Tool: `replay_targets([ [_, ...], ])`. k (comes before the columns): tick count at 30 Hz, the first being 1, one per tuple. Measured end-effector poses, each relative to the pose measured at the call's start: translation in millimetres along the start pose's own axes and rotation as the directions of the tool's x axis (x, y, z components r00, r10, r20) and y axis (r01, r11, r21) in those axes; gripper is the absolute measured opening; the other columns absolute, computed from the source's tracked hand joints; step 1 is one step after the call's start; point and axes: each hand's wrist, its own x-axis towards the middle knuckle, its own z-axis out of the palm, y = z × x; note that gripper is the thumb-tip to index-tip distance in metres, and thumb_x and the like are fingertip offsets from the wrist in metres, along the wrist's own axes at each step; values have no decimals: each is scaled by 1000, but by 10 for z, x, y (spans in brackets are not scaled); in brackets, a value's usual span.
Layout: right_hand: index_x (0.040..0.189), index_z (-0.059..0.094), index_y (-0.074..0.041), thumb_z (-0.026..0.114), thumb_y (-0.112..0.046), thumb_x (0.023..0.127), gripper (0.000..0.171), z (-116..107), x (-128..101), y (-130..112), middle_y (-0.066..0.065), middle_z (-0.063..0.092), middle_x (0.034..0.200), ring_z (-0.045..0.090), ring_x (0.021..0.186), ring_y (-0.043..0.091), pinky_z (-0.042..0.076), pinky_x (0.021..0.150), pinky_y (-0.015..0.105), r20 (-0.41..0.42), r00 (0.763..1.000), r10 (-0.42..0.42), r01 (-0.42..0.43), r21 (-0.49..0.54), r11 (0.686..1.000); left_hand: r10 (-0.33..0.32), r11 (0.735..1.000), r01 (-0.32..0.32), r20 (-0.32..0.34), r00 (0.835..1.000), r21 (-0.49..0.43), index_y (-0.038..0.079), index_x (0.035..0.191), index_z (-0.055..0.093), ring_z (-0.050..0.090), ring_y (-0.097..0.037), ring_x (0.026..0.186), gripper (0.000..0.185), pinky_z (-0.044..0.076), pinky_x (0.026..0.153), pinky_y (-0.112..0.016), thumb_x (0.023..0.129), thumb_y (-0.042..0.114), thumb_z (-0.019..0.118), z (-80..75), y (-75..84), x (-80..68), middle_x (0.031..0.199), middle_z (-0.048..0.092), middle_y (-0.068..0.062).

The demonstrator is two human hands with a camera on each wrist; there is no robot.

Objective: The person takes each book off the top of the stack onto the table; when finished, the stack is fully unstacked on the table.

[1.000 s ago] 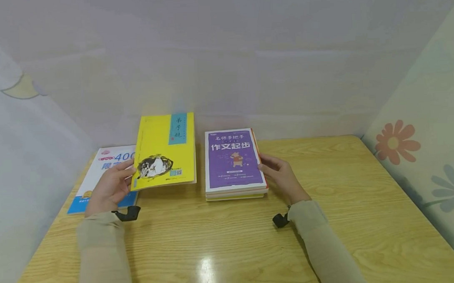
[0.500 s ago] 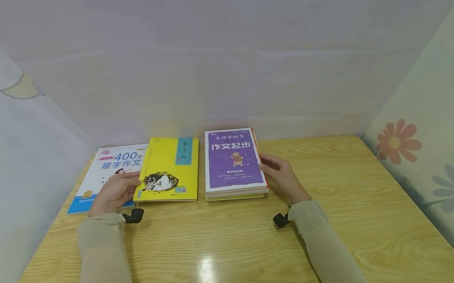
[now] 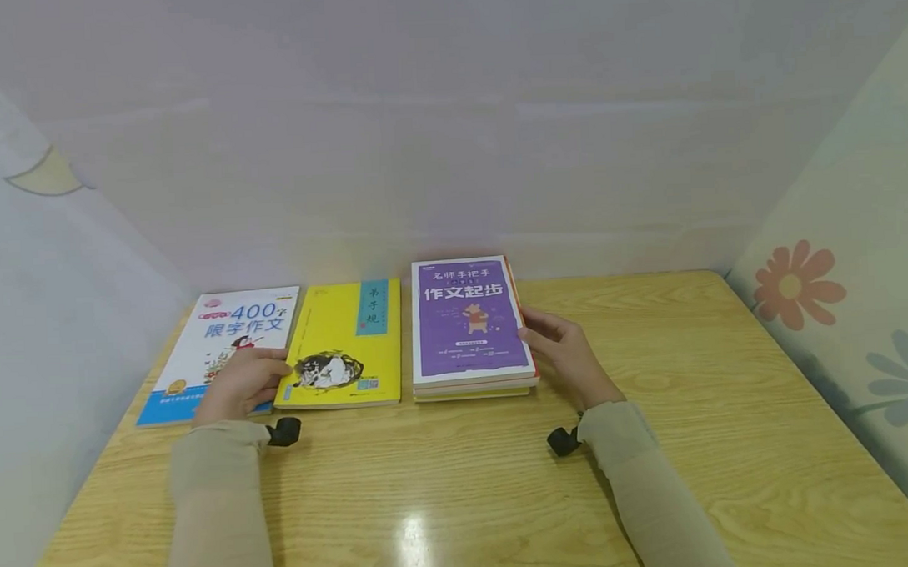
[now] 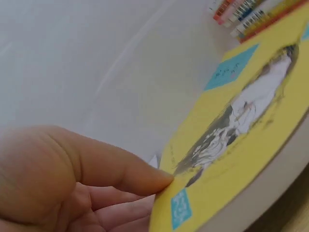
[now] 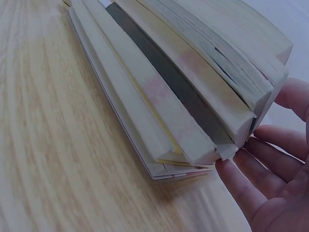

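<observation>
Head view shows the thin yellow paperback book [image 3: 343,344] lying flat on the pale wooden table [image 3: 655,443], between the white-and-blue paperback [image 3: 219,350] and the purple-topped stack of books [image 3: 471,329]. The left hand [image 3: 241,384] pinches its left edge, thumb on the cover (the wrist view confirms this). The right hand [image 3: 565,350] rests loosely spread against the stack's side. Squaring the yellow book calls, I judge, for a gentle, level nudge.
</observation>
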Motion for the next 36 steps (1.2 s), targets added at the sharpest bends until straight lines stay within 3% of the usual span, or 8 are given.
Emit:
replay_targets([
  [4,149,52,-13,67,-26,100,52,1,8,-8,9,53,147,57,128,25,49,107,40,6,1000,12,-12,7,1000,15,992,-3,-99,995,123,-14,146,42,67,-30,109,54,60,88,-37,103,17,53,23,61,-3,139,53,-32],
  [7,150,50,-11,66,-22,101,52,1,13,-10,11,52,148,56,129,27,48,107,41,4,1000,25,-25,9,1000,31,978,2,-155,987,208,-17,139,49,70,-23,94,52,62,77,-34,103,21,52,34,132,-40,126,64,-30],
  [10,149,51,-11,66,-22,100,52,-1,12,-12,11,52,148,56,129,27,48,107,41,0,1000,27,-27,10,1000,55,960,-6,-165,985,281,-18,137,50,73,-27,91,54,62,79,-41,105,25,48,46,212,-99,117,69,-28],
  [16,147,55,-14,70,-28,98,53,5,14,-1,8,56,144,58,127,26,51,103,35,-11,1000,4,-4,6,1000,133,889,-31,-192,972,457,-13,130,59,67,-28,86,53,54,81,-48,107,31,42,78,343,-196,99,73,-19],
  [19,146,56,-13,71,-28,97,52,33,2,-13,8,57,143,57,128,26,52,102,32,-30,999,-11,10,-16,1000,195,877,-68,-222,955,475,-9,131,60,64,-33,92,51,52,79,-46,106,31,40,142,375,-205,106,71,-22],
  [22,145,56,-13,70,-26,98,51,60,-2,-6,7,56,144,55,130,25,50,104,31,-55,998,-8,5,-50,999,256,863,-116,-226,940,492,-9,137,55,63,-39,104,51,54,85,-53,107,29,40,258,416,-195,125,64,-29],
  [29,145,56,-13,73,-26,96,54,104,-16,16,5,56,145,53,133,22,48,106,29,-61,998,-15,11,-60,998,339,837,-224,-152,928,499,-8,150,40,51,-45,131,56,45,107,-57,108,28,44,683,590,-151,146,50,-29],
  [36,148,52,-13,76,-29,93,62,92,-16,-37,8,53,148,52,135,23,51,101,26,-33,999,-22,21,-32,999,434,852,-394,-42,900,345,2,157,32,44,-38,141,60,40,112,-55,107,29,50,1038,692,-84,159,37,-19],
])
